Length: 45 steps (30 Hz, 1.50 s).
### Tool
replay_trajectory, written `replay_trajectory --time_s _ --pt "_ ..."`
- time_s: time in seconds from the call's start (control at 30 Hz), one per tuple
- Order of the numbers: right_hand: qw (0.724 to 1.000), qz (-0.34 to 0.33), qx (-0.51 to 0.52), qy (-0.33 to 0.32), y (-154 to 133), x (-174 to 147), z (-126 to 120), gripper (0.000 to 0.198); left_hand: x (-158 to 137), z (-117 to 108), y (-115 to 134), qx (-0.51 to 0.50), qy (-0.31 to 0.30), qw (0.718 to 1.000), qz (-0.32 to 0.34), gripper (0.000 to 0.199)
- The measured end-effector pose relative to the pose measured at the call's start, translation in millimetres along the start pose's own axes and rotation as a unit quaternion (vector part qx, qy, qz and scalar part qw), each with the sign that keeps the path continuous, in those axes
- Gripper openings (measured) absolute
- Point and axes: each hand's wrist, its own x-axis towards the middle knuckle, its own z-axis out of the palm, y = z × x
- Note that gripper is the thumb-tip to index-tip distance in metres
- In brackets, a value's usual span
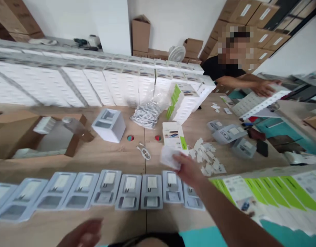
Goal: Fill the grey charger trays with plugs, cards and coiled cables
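clock directions are taken from the named hand, twelve being the far side of the bench.

item inspected: one small white packet point(169, 158), located at ten o'clock from the right hand point(183, 165) and in contact with it. the packet is motion-blurred; its long axis appears to run from ten to four o'clock. the right hand is the nearer by far; the left lies well apart at the near edge.

governing relation: a grey tray point(165, 188) in the near row sits just beside the right hand at seven o'clock, its long axis running roughly twelve to six, thus oblique to the packet. a white adapter point(171, 177) occupies its far compartment.

right hand: thumb and fingers pinch the packet at its near right end. a printed box point(172, 127) lies at eleven o'clock, partly behind the packet; whether the two touch cannot be determined. loose white pieces point(205, 154) are noted at two o'clock, a coiled cable point(145, 152) between nine and ten.

left hand point(84, 234): blurred, fingers seemingly half curled; degree of spread cannot be told. no object is seen in its grasp. nearest item: another tray point(91, 192) at twelve o'clock, apart from the fingers.
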Motion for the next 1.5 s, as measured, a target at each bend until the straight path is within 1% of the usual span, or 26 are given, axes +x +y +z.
replay_trajectory --time_s 0.07,0.1,0.13,0.17,0.23,0.27,0.33,0.37,0.4,0.43,0.47,0.53,0.6,0.63,0.67,0.73,0.8,0.9,1.03,1.17,1.23,1.27,1.3,1.37,1.43,1.5 --pt "0.992 0.097 0.069 -0.045 62 -44 60 0.036 -3 15 0 -0.055 -0.061 0.994 0.069 0.061" --pt "0.985 0.133 0.092 -0.062 88 -62 85 0.038 -4 26 1 -0.109 -0.086 0.984 0.113 0.071" --pt "0.979 0.155 0.112 -0.071 110 -75 105 0.041 -5 38 4 -0.163 -0.092 0.973 0.138 0.075" --pt "0.974 0.170 0.126 -0.076 127 -84 120 0.044 -6 49 6 -0.210 -0.081 0.964 0.143 0.074" --pt "0.977 0.165 0.107 -0.089 147 -94 134 0.045 -10 62 11 -0.289 -0.041 0.951 0.099 0.066" --pt "0.980 0.154 0.063 -0.111 151 -97 133 0.043 -12 63 12 -0.324 -0.022 0.944 0.066 0.060" --pt "0.977 0.111 -0.089 -0.161 151 -100 121 0.036 -17 58 9 -0.383 0.009 0.924 0.024 0.050" --pt "0.963 0.081 -0.181 -0.182 151 -101 112 0.033 -20 52 5 -0.404 0.020 0.914 0.013 0.044" --pt "0.947 0.030 -0.275 -0.165 151 -102 103 0.031 -23 45 0 -0.419 0.024 0.908 0.002 0.038" --pt "0.926 -0.022 -0.355 -0.130 152 -102 95 0.037 -27 40 -7 -0.424 0.015 0.905 -0.014 0.032" --pt "0.903 -0.086 -0.401 -0.128 156 -102 88 0.050 -31 35 -14 -0.422 -0.009 0.906 -0.040 0.028" --pt "0.839 -0.182 -0.467 -0.210 164 -104 80 0.087 -40 32 -29 -0.412 -0.082 0.902 -0.101 0.026" --pt "0.770 -0.219 -0.510 -0.315 172 -110 80 0.115 -47 36 -41 -0.391 -0.137 0.900 -0.135 0.028" --pt "0.739 -0.219 -0.529 -0.356 174 -113 82 0.121 -50 39 -45 -0.384 -0.151 0.900 -0.141 0.029" --pt "0.712 -0.214 -0.545 -0.388 175 -116 86 0.121 -52 43 -47 -0.383 -0.156 0.900 -0.138 0.031" --pt "0.676 -0.207 -0.562 -0.428 173 -120 94 0.113 -57 48 -48 -0.399 -0.159 0.894 -0.127 0.035" --pt "0.659 -0.210 -0.566 -0.449 168 -121 102 0.105 -62 49 -46 -0.428 -0.162 0.881 -0.114 0.038" --pt "0.650 -0.226 -0.549 -0.474 163 -121 110 0.102 -72 45 -44 -0.468 -0.154 0.864 -0.103 0.032" --pt "0.635 -0.238 -0.540 -0.499 166 -121 121 0.101 -81 36 -42 -0.484 -0.097 0.863 -0.111 0.032" --pt "0.637 -0.263 -0.552 -0.469 168 -119 138 0.093 -74 19 -40 -0.468 -0.091 0.874 -0.099 0.022" --pt "0.657 -0.272 -0.546 -0.443 170 -114 148 0.094 -63 6 -41 -0.443 -0.081 0.889 -0.088 0.017" --pt "0.678 -0.270 -0.537 -0.423 172 -111 153 0.096 -56 -3 -43 -0.427 -0.079 0.898 -0.077 0.018" --pt "0.710 -0.262 -0.524 -0.392 176 -107 159 0.098 -49 -12 -44 -0.412 -0.083 0.905 -0.066 0.022" --pt "0.786 -0.218 -0.493 -0.302 188 -99 174 0.093 -34 -37 -49 -0.386 -0.104 0.916 -0.044 0.030" --pt "0.857 -0.142 -0.445 -0.215 206 -92 194 0.074 -19 -67 -55 -0.363 -0.134 0.921 -0.038 0.036" --pt "0.909 -0.063 -0.372 -0.179 228 -86 219 0.049 -4 -101 -61 -0.344 -0.166 0.923 -0.036 0.041"
